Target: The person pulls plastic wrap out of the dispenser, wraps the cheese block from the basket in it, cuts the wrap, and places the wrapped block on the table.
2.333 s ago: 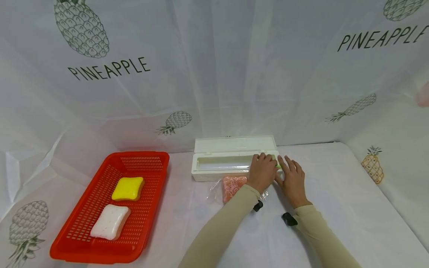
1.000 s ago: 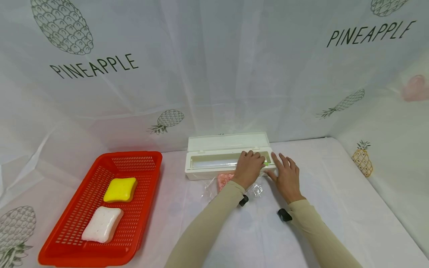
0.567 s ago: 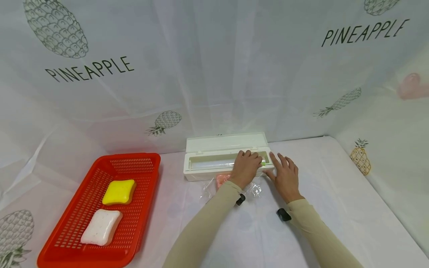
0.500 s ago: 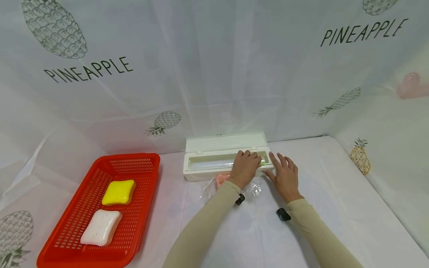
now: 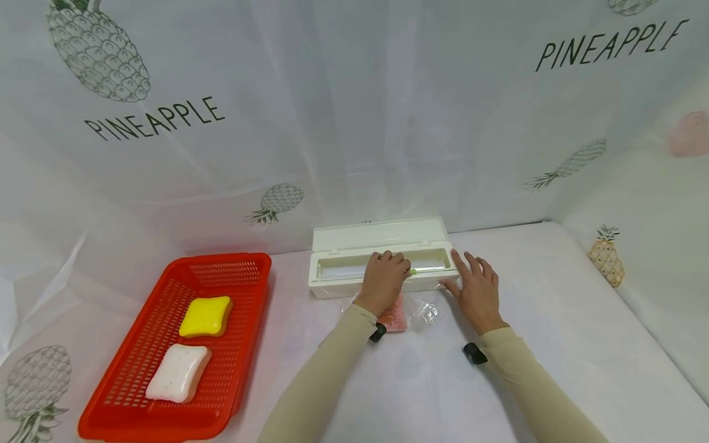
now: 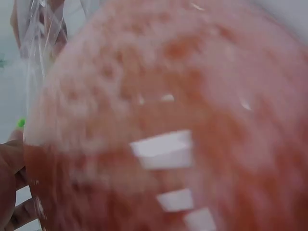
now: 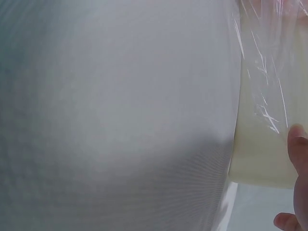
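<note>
An off-white cling film box point(image 5: 332, 287) lies lengthwise at the back of the table, its lid point(image 5: 382, 234) raised and a film roll point(image 5: 343, 271) inside. My left hand point(image 5: 382, 282) curls over the box's front edge and pinches a small green slide cutter point(image 5: 413, 271). My right hand point(image 5: 477, 294) rests against the box's right end, fingers fairly straight; its thumb point(image 7: 297, 149) presses film point(image 7: 267, 96) to the front wall. Partly behind my left wrist lies a pink speckled sponge-like block point(image 5: 394, 315) under clear film point(image 5: 423, 312); it fills the left wrist view.
To the left stands a red perforated basket point(image 5: 252, 344) holding a yellow block point(image 5: 206, 316) and a white block point(image 5: 178, 373). A pineapple-print sheet point(image 5: 376, 123) hangs right behind the box. White cloth point(image 5: 421, 394) covers the table.
My left hand has slid left along the box front with the green cutter, away from the right end. More of the pink block shows. My right hand stays at the box's end.
</note>
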A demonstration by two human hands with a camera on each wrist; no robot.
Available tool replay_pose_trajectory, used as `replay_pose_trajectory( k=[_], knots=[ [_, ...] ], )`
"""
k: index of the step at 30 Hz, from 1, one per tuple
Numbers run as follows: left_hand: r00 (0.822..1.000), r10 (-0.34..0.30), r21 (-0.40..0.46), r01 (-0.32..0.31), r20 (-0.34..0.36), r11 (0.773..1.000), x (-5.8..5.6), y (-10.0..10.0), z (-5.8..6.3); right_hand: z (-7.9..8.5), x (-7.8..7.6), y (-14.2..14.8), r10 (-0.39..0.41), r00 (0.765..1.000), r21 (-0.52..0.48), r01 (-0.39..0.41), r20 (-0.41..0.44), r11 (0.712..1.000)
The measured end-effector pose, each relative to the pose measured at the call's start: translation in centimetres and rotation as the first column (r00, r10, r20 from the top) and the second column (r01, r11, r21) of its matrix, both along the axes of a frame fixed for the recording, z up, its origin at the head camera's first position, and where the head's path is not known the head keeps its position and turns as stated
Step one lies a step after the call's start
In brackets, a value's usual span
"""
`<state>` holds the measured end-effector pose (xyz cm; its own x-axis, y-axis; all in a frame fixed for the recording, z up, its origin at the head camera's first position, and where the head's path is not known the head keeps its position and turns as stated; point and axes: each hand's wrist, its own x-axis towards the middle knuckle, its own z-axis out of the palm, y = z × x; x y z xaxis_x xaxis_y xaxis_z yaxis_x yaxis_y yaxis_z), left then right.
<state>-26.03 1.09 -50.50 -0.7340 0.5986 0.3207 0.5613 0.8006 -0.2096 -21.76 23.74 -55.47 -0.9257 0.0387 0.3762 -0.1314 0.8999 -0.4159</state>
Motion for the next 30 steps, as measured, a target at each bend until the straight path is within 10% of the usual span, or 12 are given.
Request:
replay_pose_trajectory(
  k=[30],
  knots=[
    [0.994, 0.112, 0.205, -0.110, 0.002, 0.972, 1.1, -13.0, -0.2, 0.3, 0.7, 0.1, 0.026, 0.999, -0.052, -0.027, -0.033, 0.998]
  ],
)
